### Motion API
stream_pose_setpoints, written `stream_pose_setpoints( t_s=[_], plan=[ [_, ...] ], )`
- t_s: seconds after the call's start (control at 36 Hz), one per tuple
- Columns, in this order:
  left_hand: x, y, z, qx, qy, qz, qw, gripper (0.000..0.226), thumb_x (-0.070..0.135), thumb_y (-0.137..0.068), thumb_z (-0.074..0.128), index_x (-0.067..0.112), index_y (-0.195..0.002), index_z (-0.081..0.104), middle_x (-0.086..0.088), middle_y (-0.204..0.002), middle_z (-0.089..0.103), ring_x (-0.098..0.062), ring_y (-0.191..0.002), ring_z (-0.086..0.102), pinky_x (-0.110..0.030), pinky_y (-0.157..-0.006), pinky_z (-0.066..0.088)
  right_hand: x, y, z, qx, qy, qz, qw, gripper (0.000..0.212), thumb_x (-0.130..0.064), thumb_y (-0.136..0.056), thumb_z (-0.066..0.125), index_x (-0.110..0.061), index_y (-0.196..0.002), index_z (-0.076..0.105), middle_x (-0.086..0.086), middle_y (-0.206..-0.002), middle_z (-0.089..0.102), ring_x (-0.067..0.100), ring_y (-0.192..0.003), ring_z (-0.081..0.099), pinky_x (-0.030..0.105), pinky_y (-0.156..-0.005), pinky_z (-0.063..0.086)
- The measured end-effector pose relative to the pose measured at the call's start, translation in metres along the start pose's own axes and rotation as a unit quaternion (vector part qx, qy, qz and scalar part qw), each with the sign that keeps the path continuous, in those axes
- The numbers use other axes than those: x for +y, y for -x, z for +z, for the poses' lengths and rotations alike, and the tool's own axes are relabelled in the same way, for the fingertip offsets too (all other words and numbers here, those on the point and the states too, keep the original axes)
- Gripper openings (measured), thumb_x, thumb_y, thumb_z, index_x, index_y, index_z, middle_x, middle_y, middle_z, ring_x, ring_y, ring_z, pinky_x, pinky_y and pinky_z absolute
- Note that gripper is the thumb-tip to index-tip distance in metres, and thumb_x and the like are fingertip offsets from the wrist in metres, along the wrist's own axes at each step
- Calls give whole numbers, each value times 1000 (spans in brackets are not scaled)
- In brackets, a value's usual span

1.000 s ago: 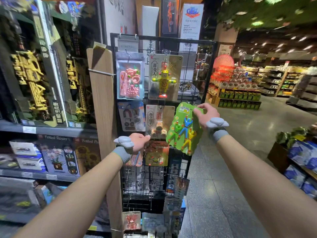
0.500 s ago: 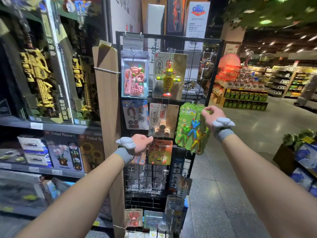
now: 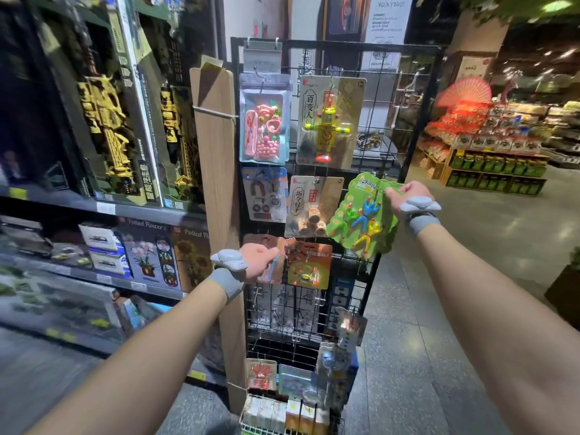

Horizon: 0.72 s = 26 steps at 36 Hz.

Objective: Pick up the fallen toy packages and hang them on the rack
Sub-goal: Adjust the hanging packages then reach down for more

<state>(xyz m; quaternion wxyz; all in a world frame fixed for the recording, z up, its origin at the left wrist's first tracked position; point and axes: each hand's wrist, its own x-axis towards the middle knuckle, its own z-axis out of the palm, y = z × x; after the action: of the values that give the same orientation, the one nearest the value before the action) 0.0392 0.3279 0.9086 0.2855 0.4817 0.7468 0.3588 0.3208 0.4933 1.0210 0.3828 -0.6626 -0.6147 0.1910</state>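
Observation:
A black wire rack (image 3: 417, 120) stands in front of me with several toy packages hung on its hooks. My right hand (image 3: 400, 197) pinches the top edge of a green package (image 3: 361, 215) of small climbing figures and holds it against the rack's right side. My left hand (image 3: 259, 262) grips a pinkish package (image 3: 276, 262) at the rack's lower left, next to an orange package (image 3: 309, 265) that hangs on the rack. The left fingers are partly hidden behind the pink package.
A wooden post (image 3: 216, 171) stands left of the rack, beside shelves of boxed toys (image 3: 103, 127). A wire basket (image 3: 282, 416) of small boxes sits at the rack's foot. The tiled aisle floor (image 3: 439, 309) opens to the right, toward distant grocery displays (image 3: 496, 158).
My right hand has carried the green package rightward and slightly closer to the rack's right side. The left hand keeps its hold on the pinkish package.

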Motion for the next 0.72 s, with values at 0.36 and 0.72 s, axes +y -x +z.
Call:
stream_pose_setpoints(
  t_s=[0.36, 0.72],
  plan=[
    [-2, 23, 26, 3, 7, -16, 1000, 52, 39, -98, 53, 18, -53, 39, 6, -39, 33, -16, -39, 31, -22, -44, 23, 15, 2, -2, 27, -51, -20, 998, 47, -28, -83, 73, -9, -117, 46, 13, -120, 54, 31, -107, 55, 34, -86, 44],
    [-3, 53, 26, -1, -8, -29, 1000, 53, 41, -98, 52, 20, -54, 32, 2, -46, 29, -16, -39, 29, -20, -43, 23, 14, 10, -12, 30, -77, -16, 996, 31, -6, -82, 57, -12, -113, 54, 12, -121, 56, 29, -107, 55, 26, -78, 39]
  ],
)
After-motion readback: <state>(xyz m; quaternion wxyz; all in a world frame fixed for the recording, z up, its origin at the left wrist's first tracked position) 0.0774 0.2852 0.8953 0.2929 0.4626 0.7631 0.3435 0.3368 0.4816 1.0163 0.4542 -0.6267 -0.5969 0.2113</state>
